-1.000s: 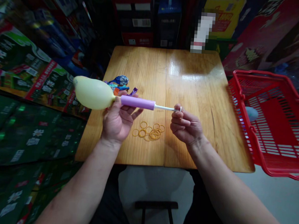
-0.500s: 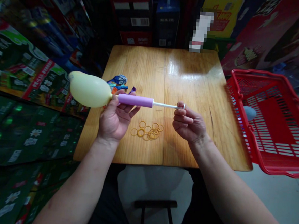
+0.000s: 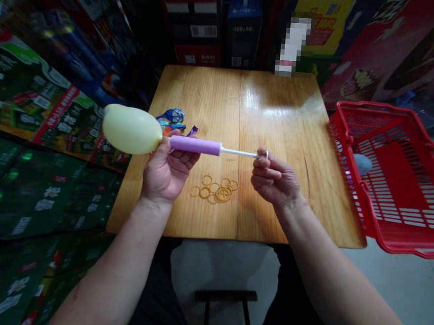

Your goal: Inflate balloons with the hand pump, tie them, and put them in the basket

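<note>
A purple balloon pump [image 3: 196,145] lies level across both hands above the table. Its nozzle end sits in the neck of a pale yellow balloon [image 3: 132,130], which is partly inflated and points left. My left hand [image 3: 166,171] pinches the balloon's neck at the nozzle, with its other fingers under the barrel. Closed on the ring handle of the pulled-out white rod is my right hand [image 3: 275,176]. Several yellow-brown rubber bands [image 3: 220,191] lie on the wood below the pump. Behind the left hand are uninflated balloons [image 3: 172,116] in blue, orange and purple.
The wooden table [image 3: 279,122] has its near edge before my knees. At the right stands a red plastic basket [image 3: 386,234] with a blue-grey balloon [image 3: 362,164] inside. Green cartons [image 3: 43,200] crowd the left side, and stacked boxes [image 3: 202,30] stand behind the table.
The yellow balloon looks slightly shorter and its tip has shifted a little right. The pump barrel has moved marginally left, while the right hand stays nearly still.
</note>
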The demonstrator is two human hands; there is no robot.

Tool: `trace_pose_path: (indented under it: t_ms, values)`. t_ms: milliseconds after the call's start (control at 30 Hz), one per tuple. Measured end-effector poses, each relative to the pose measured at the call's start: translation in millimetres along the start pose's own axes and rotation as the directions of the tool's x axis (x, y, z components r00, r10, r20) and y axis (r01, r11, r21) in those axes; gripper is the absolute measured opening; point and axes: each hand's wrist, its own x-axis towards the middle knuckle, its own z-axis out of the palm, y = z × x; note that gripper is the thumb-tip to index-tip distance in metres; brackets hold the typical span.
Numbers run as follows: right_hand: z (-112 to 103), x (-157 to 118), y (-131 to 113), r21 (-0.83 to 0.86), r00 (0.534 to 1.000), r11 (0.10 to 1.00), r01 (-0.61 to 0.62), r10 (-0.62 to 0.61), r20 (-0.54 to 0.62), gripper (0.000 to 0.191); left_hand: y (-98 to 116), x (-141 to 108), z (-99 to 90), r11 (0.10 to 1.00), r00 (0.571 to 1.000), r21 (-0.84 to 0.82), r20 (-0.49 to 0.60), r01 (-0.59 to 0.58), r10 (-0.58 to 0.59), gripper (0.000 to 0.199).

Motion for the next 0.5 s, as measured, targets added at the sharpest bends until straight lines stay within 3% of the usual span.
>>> trace_pose_path:
  t_ms: [300, 500]
  values:
    - [-3.9, 7.1, 25.8, 0.032, 0.994, 0.996, -0.078, 0.075, 0.078, 0.006, -25.5, -15.4, 7.7, 0.991, 0.988, -0.004, 0.079, 0.132, -0.132, 0.029]
    - [5.8, 6.4, 24.3, 0.070, 0.995, 0.995, -0.076, 0.081, -0.063, 0.015, -28.4, -11.8, 8.1, 0.992, 0.991, -0.003, 0.055, 0.124, -0.124, 0.028]
